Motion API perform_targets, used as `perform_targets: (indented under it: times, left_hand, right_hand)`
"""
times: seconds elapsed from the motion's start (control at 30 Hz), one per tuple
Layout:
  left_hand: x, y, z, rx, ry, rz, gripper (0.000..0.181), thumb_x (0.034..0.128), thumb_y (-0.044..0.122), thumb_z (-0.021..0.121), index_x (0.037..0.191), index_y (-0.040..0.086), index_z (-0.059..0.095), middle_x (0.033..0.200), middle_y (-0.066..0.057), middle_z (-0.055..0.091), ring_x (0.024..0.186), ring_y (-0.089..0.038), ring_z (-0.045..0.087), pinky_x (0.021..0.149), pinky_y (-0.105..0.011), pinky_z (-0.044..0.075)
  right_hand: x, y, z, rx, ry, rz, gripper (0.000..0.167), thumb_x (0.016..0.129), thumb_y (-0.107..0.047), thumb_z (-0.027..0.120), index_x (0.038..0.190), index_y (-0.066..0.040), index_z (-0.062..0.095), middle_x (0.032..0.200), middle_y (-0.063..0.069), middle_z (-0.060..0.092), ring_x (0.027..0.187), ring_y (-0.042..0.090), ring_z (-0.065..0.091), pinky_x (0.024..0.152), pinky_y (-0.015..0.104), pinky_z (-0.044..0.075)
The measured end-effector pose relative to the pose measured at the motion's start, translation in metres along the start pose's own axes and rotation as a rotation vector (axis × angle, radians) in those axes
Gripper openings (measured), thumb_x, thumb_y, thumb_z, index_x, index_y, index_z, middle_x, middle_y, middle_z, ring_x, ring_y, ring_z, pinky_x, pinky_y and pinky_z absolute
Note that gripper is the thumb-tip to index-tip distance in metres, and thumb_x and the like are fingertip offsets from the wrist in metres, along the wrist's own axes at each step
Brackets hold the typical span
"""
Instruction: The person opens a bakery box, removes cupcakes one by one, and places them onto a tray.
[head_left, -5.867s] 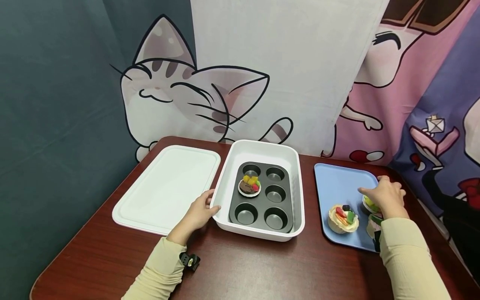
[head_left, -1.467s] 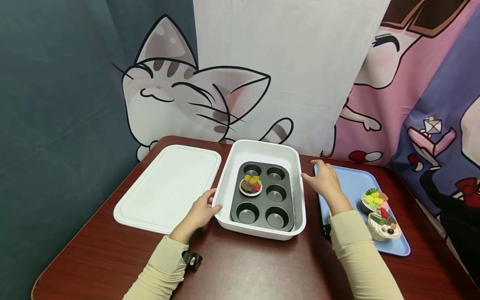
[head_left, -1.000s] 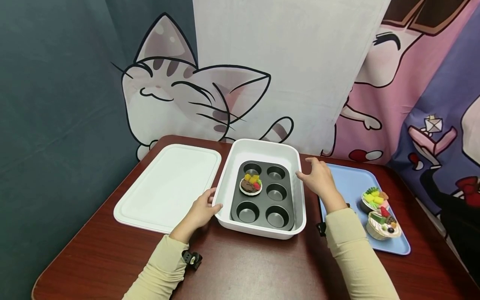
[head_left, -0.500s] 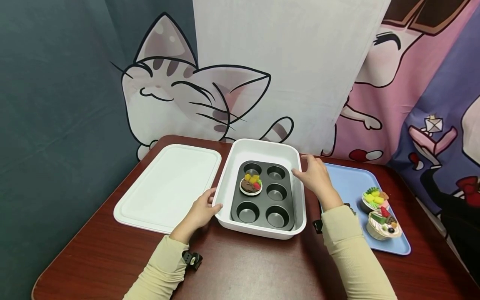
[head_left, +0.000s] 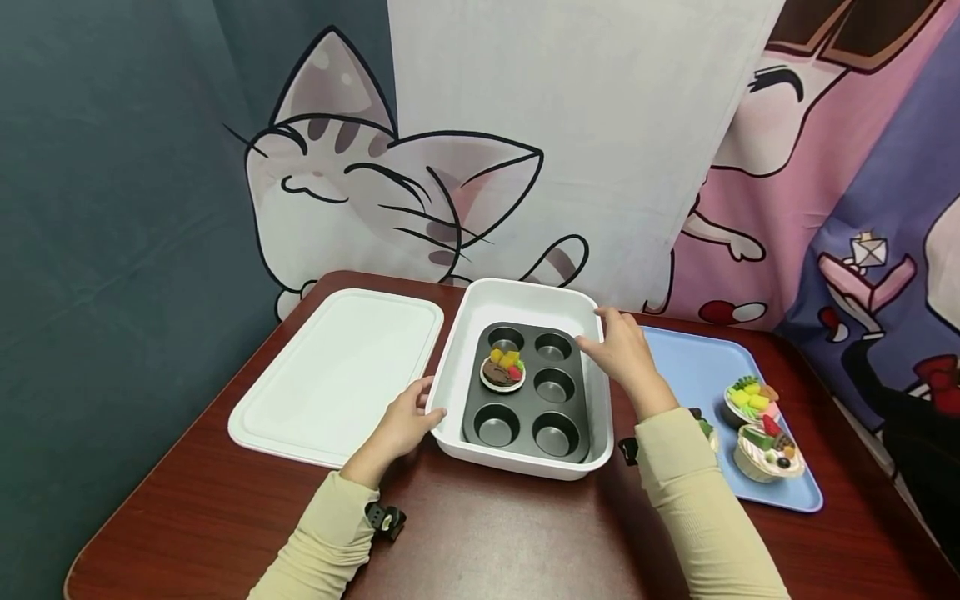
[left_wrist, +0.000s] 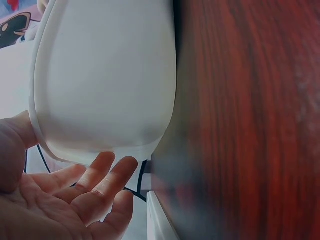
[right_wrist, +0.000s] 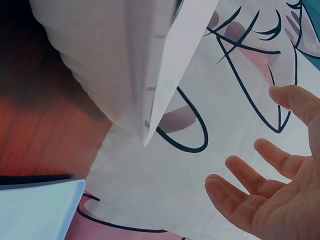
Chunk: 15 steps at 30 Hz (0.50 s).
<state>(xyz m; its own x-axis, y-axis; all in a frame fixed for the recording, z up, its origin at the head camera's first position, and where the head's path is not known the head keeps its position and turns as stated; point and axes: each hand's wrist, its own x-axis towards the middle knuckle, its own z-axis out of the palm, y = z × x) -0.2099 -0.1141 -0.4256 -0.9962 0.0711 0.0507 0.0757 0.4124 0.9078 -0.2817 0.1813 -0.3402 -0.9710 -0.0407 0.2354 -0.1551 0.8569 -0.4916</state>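
Note:
A white rectangular bin [head_left: 577, 305] stands mid-table with a dark muffin pan [head_left: 525, 402] inside it. In the pan's middle left spot sits a chocolate cupcake [head_left: 501, 372] topped with fruit pieces; the other cups hold nothing. My left hand [head_left: 397, 425] grips the bin's near left rim, thumb over the edge and fingers against the outer wall, as the left wrist view shows. Above the bin's right side hovers my right hand [head_left: 622, 354], thumb and fingers spread, with nothing between them. The right wrist view shows this hand [right_wrist: 275, 190] apart from the bin wall [right_wrist: 100, 55].
On the right lies a blue tray [head_left: 690, 354] bearing a cupcake with yellow topping [head_left: 750, 396] and a cream cupcake [head_left: 767, 454]. My right sleeve mostly hides another cupcake [head_left: 707, 429] there. A white lid-like board [head_left: 337, 375] lies at left. Printed curtains stand behind the table.
My right hand has left the blue tray's far side and moved left over the bin's right rim, still holding nothing in the latest frames. The left hand and the cupcake stay put.

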Motion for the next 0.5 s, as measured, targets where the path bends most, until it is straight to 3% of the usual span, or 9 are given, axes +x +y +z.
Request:
perform_targets:
  times: [0.5]
  left_hand:
    - [0.001,-0.002,0.0,-0.004,-0.001,0.002,0.054,0.0779,0.002,0.059,0.127,-0.004,0.037,0.095,-0.018,0.059,0.078,-0.024,0.06,0.066,-0.032,0.049]
  right_hand:
    - [0.001,-0.011,0.002,-0.019,-0.007,0.007,0.058,0.077,-0.028,0.061,0.124,0.0,0.042,0.116,0.026,0.041,0.106,0.041,0.038,0.085,0.051,0.033]
